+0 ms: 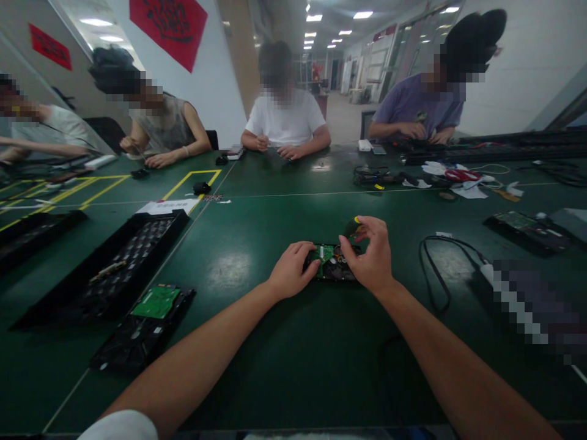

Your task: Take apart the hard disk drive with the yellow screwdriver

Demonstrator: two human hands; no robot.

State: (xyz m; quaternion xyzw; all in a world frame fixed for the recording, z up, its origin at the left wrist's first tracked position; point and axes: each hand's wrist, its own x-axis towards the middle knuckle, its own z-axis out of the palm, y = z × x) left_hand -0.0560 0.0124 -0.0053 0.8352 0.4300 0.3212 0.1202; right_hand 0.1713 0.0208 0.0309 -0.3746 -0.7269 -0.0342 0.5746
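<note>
A black device with a green circuit board (324,253) lies flat on the green table before me. My left hand (293,269) grips its left end, thumb on top near the board. Over its right end is my right hand (373,253), which holds a dark round tool with a yellow spot (353,227) between thumb and fingers. Small round parts and wires show on the device beside my right thumb. The tool's lower end is too small to make out.
At the left, a similar black device with a green board (156,302) lies beside a long black tray (114,269). Another device (527,229) and a black cable (431,275) are at the right. Several people sit across the green table (257,220), near wires and scraps.
</note>
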